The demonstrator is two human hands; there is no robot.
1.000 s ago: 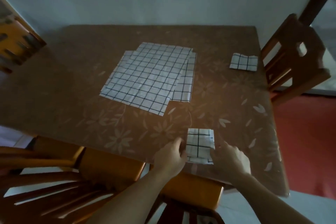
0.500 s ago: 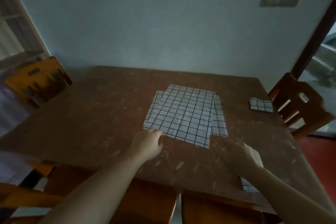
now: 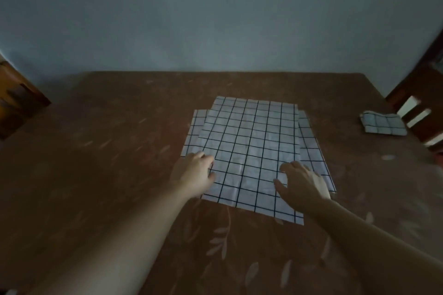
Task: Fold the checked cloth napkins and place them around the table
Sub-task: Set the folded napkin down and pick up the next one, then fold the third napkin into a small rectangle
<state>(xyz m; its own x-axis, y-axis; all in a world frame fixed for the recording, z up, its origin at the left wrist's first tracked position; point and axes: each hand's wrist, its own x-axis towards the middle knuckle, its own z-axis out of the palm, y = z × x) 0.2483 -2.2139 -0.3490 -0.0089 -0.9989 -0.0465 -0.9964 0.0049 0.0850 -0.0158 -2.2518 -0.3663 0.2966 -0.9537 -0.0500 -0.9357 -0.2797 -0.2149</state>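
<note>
Left grip (image 3: pixel 194 173), right grip (image 3: pixel 302 184); both outstretched, fingers relaxed

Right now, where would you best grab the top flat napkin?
Probably by its two near corners, from the near edge. The top napkin lies flat, offset over the one beneath, and the left hand and right hand already sit there.

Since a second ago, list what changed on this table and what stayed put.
Both hands let go of a small folded napkin at the near edge, now out of view, and reached forward: the left hand and right hand now rest on the spread napkin stack. That stack and the folded napkin by the chair stayed put.
</note>
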